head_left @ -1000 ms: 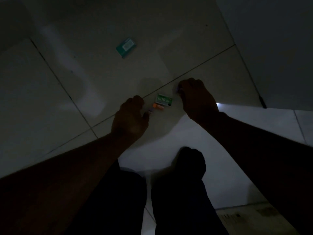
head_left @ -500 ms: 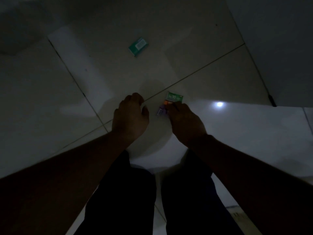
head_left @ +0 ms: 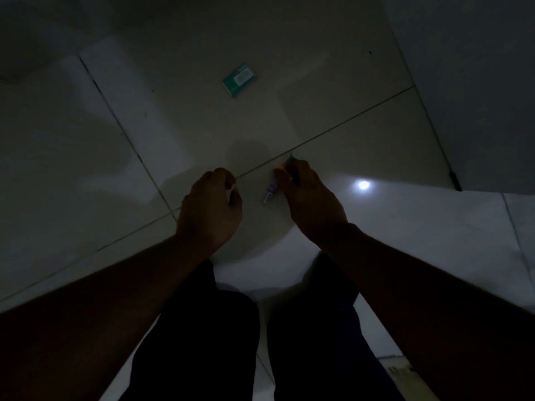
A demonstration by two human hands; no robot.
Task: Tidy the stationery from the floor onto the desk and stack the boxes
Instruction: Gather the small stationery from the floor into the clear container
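Where two grout lines cross on the dim floor (head_left: 86, 183), right hand (head_left: 311, 198) just right of the crossing, fingers curled over a green box (head_left: 290, 160) and pens (head_left: 270, 192), left hand (head_left: 210, 209) at the crossing, fingers loosely curled, grip unclear, teal box (head_left: 239, 79) well beyond.

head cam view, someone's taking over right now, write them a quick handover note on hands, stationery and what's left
Left hand: curled just above the floor tile; contents can't be seen.
Right hand: fingers closing over the small green box and an orange item; firm grip unclear in the dim light.
A purple piece lies on the floor between the hands.
A teal box lies farther out, untouched.
Done: nothing on the desk, which is out of view.
Left: lift everything, stack the boxes.
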